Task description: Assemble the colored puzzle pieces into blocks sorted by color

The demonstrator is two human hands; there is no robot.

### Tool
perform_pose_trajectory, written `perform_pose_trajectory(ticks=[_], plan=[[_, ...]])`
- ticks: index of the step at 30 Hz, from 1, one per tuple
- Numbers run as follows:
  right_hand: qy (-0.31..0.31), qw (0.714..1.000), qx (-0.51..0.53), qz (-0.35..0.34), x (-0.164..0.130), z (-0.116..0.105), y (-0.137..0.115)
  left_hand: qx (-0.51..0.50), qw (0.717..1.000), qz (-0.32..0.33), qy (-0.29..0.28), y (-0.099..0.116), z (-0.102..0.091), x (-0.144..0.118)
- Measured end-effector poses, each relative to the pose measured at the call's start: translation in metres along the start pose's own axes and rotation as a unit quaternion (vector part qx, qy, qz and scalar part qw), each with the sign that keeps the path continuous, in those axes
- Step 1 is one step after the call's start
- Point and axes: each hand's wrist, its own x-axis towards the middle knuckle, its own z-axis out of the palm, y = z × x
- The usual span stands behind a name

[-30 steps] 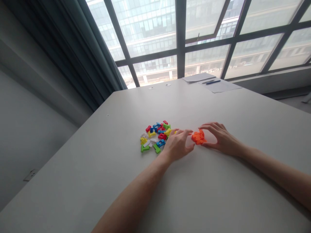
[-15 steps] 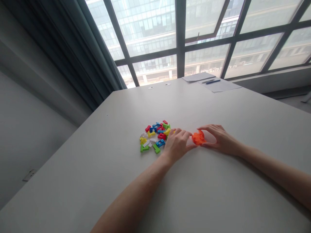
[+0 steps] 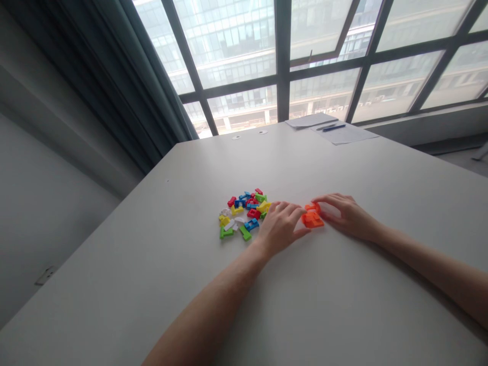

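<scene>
A small cluster of orange plastic building pieces (image 3: 313,220) lies on the white table between my two hands. On its left is my left hand (image 3: 281,223), fingers stretched and thumb apart, with the tips close to or touching the orange pieces. My right hand (image 3: 345,216) curves round the right and far side of the cluster, its forefinger at the rear orange piece and its thumb at the right edge. A pile of coloured pieces (image 3: 251,213) in red, blue, yellow, green and white spreads to the left, partly hidden behind my left hand.
The white table (image 3: 183,284) reaches to the windows. Paper sheets (image 3: 354,135) with a blue pen (image 3: 334,127) lie at the far edge. Two round hole covers (image 3: 237,138) sit at the back. A dark curtain (image 3: 125,86) hangs on the left.
My right thumb has moved up and away from the near side of the orange pieces. The cluster now looks more spread, with its front part uncovered. My left hand has barely shifted.
</scene>
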Motion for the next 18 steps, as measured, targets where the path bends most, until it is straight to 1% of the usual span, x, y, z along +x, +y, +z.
perform_pose_trajectory(ticks=[3,10,18], plan=[[0.005,1.000,0.002,0.009,0.0008,-0.0001,0.0007,-0.003,1.000,-0.001,0.002,0.0000,-0.0001,-0.0004],[0.026,1.000,-0.005,0.005,0.0007,-0.0015,0.0006,-0.012,1.000,-0.017,0.009,0.0011,-0.0004,-0.0006],[0.031,1.000,-0.002,-0.001,0.0003,-0.0024,-0.0002,-0.013,0.999,-0.049,0.010,0.0022,-0.0013,-0.0004]])
